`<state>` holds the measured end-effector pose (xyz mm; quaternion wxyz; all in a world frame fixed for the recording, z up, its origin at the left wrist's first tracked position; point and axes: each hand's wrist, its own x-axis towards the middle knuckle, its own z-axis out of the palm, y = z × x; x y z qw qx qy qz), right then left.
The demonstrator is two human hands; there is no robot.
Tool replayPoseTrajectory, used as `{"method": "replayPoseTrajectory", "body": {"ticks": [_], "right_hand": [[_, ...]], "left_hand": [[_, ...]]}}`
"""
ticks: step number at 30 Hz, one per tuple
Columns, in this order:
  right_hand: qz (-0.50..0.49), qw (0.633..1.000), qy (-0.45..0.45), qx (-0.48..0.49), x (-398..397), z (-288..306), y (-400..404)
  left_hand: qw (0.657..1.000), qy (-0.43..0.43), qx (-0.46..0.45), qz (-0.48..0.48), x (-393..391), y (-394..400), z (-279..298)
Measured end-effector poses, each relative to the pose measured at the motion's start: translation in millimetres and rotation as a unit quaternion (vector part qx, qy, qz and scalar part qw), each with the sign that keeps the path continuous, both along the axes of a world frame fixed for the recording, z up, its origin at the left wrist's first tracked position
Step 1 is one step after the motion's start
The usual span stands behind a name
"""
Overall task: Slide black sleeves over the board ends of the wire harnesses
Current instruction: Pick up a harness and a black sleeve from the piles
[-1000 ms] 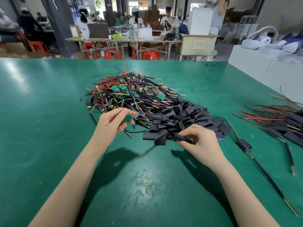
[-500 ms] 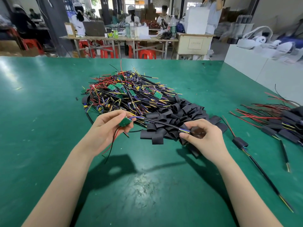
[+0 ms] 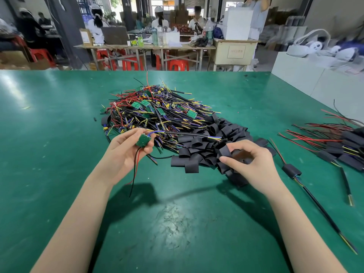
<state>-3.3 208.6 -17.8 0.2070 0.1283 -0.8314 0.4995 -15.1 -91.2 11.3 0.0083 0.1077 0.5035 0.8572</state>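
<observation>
Cable (image 3: 189,134) now lies free while right hand (image 3: 250,164) pinches a sleeve (image 3: 224,151) and left hand (image 3: 128,148) grips the board (image 3: 143,140), so sliding on comes next.

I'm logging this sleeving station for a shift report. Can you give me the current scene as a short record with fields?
surface: green table
left hand: pinches a small green board with its wires attached
right hand: pinches a black sleeve at the sleeve pile
unsleeved stock: harness pile, centre
finished stock: sleeved harnesses, right
sleeve on held board: not yet
</observation>
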Motion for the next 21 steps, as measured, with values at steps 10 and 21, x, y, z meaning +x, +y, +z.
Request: {"method": "replayPoseTrajectory", "body": {"ticks": [10,21], "right_hand": [[0.002,1.0,0.006,-0.016,0.6,2.7,-0.3],[-0.024,0.98,0.067,0.183,4.8,9.9,7.5]], "left_hand": [[1.0,-0.012,-0.021,-0.011,0.1,2.2,-3.0],[0.96,0.06,-0.272,-0.029,-6.9,-6.3,-16.5]]}}
